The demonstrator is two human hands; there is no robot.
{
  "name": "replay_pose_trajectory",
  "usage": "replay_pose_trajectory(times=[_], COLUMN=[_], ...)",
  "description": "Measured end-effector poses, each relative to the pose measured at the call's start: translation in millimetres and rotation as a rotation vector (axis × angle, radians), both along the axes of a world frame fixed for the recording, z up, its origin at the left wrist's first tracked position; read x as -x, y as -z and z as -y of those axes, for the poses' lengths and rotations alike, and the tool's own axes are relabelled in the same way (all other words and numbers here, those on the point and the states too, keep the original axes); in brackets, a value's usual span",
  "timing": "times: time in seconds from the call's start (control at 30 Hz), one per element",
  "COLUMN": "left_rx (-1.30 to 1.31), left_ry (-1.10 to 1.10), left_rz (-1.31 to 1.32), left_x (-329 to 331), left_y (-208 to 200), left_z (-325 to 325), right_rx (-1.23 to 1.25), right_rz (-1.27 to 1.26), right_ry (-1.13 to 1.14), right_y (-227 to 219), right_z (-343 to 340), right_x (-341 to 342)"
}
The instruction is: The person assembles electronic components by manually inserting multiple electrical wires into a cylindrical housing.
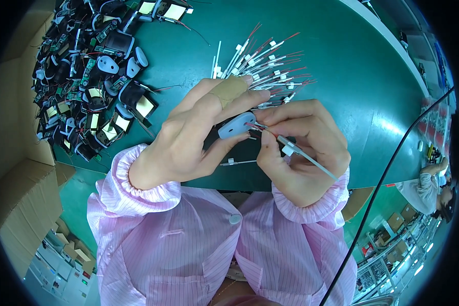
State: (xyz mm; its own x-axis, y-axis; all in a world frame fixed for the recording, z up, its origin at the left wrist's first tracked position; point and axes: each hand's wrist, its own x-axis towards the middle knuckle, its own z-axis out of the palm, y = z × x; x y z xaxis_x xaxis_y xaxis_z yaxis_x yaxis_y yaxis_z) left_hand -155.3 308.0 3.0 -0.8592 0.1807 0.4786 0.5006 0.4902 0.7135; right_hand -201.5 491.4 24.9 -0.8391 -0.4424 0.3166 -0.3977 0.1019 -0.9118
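My left hand (186,130), a tan bandage-like wrap on one finger, is closed round a small dark part with a pale grey-blue oval cap (230,129). Small holes show in the cap's face, and the rest of the part is mostly hidden by my fingers. Between thumb and fingertips, my right hand (308,140) pinches a thin white antenna-like stick (317,166) with a white tag and fine red wires. Its wire end is at the cap's right side; whether the wires enter a hole I cannot tell. Just beyond my hands fans out a bundle of similar sticks (260,64).
A heap of black assemblies (81,86) with grey caps and green circuit boards covers the left of the green table (352,66). One loose stick (239,162) lies near the front edge. Cardboard boxes (25,196) stand left, a black cable (375,191) crosses the right, and another person (426,191) sits beyond.
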Motion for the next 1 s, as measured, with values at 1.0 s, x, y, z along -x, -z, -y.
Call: replay_pose_trajectory(times=[1.0], left_rx=[-0.002], left_ry=[0.010], left_rz=[0.046], left_x=[0], left_y=[-2], left_z=[-2], right_rx=[0.044], right_rz=[0.006], right_ry=[0.087], right_y=[6], right_z=[7], right_x=[-7])
